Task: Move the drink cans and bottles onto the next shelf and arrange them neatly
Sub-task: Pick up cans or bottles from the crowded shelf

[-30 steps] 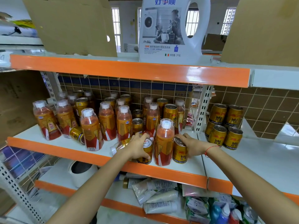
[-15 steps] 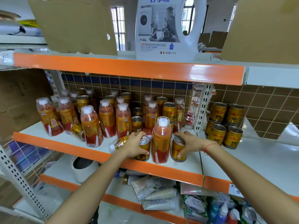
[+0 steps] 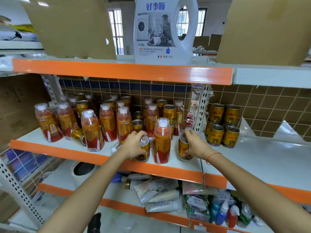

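Both hands are gripping gold cans at the front edge of the left shelf (image 3: 55, 149). The left hand (image 3: 134, 145) is wrapping over one gold can (image 3: 143, 151), covering most of its label, and the right hand (image 3: 193, 145) is closing around another can (image 3: 183, 149). A tall orange bottle (image 3: 161, 142) is standing between them. Four stacked cans (image 3: 223, 125) are already sitting on the next shelf (image 3: 260, 158) (back rows are too blurry to count), and a bottle lying behind the left hand is mostly hidden

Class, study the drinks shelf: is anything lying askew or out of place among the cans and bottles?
Yes. One gold can lies tipped on its side between upright bottles at the left, and a bottle lies flat behind the left hand. Everything else stands upright.
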Available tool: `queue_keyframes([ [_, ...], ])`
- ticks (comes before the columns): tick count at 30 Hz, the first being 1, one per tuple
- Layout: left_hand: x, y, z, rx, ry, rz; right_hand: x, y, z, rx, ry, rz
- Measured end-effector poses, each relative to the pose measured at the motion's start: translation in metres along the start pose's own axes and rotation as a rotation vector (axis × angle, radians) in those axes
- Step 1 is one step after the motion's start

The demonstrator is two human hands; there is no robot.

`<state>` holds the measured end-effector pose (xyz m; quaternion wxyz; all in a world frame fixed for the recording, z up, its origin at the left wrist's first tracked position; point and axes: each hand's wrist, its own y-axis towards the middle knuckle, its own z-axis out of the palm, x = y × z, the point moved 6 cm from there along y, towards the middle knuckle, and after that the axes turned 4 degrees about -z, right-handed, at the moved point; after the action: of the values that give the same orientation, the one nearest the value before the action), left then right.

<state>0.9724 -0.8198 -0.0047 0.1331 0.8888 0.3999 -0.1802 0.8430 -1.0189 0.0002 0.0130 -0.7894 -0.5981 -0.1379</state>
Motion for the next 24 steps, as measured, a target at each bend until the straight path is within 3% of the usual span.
queue_keyframes([
  [4,-0.009,-0.017,-0.016,-0.025,-0.042,0.043,0.002,-0.021,-0.023,-0.057,0.001,0.043],
  [11,-0.051,-0.061,-0.005,0.077,-0.134,0.258,-0.002,-0.076,-0.034,-0.102,0.040,0.120],
  [18,-0.117,-0.068,0.017,0.156,-0.263,0.284,-0.038,-0.113,-0.052,-0.149,0.033,0.141],
  [24,-0.169,-0.041,0.047,0.146,-0.253,0.282,-0.100,-0.117,-0.065,-0.097,0.029,0.133],
])
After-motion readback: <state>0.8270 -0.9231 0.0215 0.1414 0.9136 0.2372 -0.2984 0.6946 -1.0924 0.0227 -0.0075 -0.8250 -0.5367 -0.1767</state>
